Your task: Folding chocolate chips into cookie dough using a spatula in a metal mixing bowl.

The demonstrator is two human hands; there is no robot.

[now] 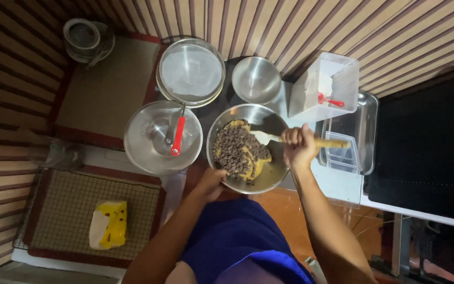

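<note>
Nearest, the left hand (209,183) steadies the near rim of the round steel mixing bowl (275,176) on the bench (337,184). Inside, dark chocolate chips (235,150) lie heaped on yellow dough (256,169), barely folded in, so most of the mixing looks undone. The right hand (298,146) holds its grip closed around the wooden-handled pale spatula (269,138). Farther off sit a steel bowl with a red-handled whisk (163,138) and an empty small steel bowl (256,79).

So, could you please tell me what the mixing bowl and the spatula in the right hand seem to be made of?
Mixing bowl: probably stainless steel, with a shiny grey wall that reflects light. Spatula: the handle looks like pale wood, tan and matte; the whitish blade may be silicone or plastic, hard to tell. The right hand grips the handle.
</note>
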